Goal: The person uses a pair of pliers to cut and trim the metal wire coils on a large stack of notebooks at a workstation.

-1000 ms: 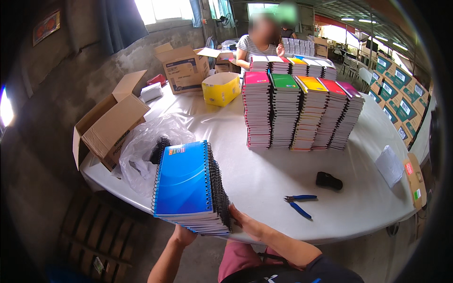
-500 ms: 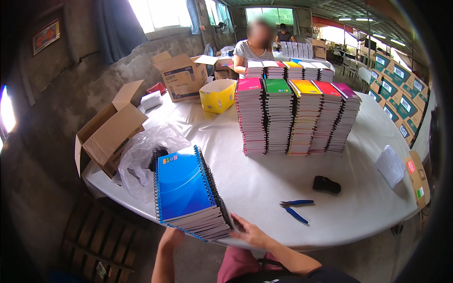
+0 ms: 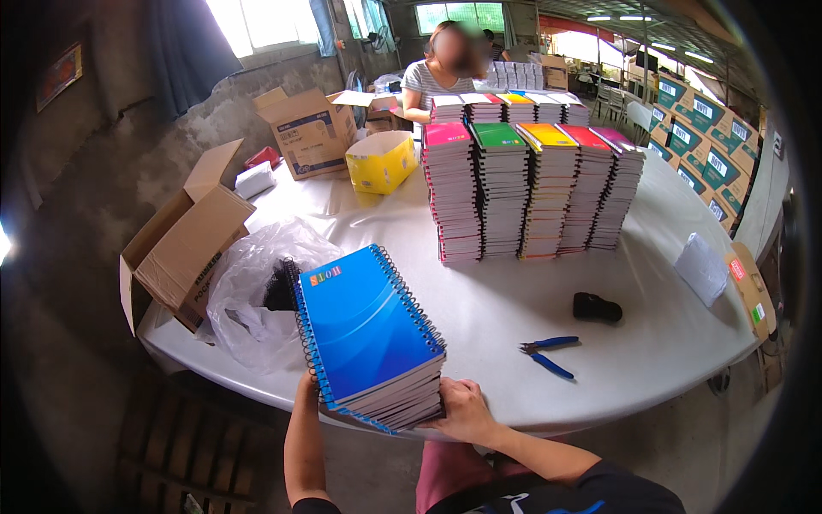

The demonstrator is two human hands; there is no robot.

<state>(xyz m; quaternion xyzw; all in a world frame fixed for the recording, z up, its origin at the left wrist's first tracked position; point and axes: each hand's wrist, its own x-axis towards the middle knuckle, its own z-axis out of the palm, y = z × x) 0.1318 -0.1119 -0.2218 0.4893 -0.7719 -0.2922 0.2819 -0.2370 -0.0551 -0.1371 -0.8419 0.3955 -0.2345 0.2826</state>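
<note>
A thick stack of spiral notebooks with a blue cover on top stands tilted at the table's near edge, black and blue wire coils along its sides. My right hand presses against its near right corner, fingers bent along the page edges. My left hand grips the near left side; its fingers are mostly hidden behind the coils. Blue-handled cutting pliers lie opened on the table to the right. Behind them is a small black object whose kind I cannot make out.
Several tall notebook stacks stand mid-table. To the left are a clear plastic bag, an open carton, another carton and a yellow box. A white packet lies right. Across the table is a person.
The blue-topped stack has shifted right and turned between my hands. My right hand has closed in on its near right corner. The whole view has also shifted slightly.
</note>
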